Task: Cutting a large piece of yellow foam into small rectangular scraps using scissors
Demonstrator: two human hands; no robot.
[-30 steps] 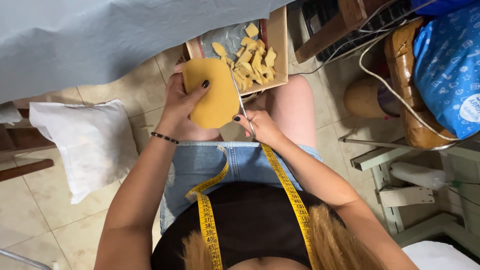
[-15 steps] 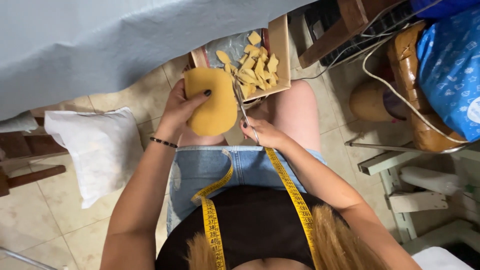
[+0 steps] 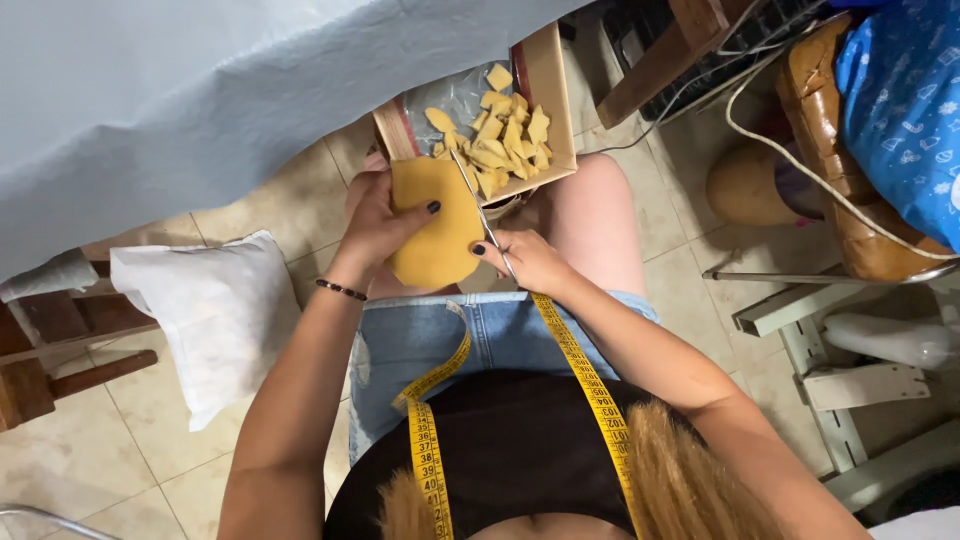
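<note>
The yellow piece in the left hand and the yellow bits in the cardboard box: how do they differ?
The yellow piece is one large, rounded slab; the yellow bits are many small, angular scraps. The piece is held up by the left hand, with the scissors in the right hand along its edge; the bits lie loose in the cardboard box. Both share the same mustard-yellow colour.

a small home sewing workshop is shown. a yellow measuring tape is draped round the person's neck, and a large sheet of pale blue fabric is spread over a work surface. a cardboard box of yellow foam offcuts is set on the tiled floor, and a white cushion is propped against wooden furniture. cables are trailed near a white metal frame.
</note>
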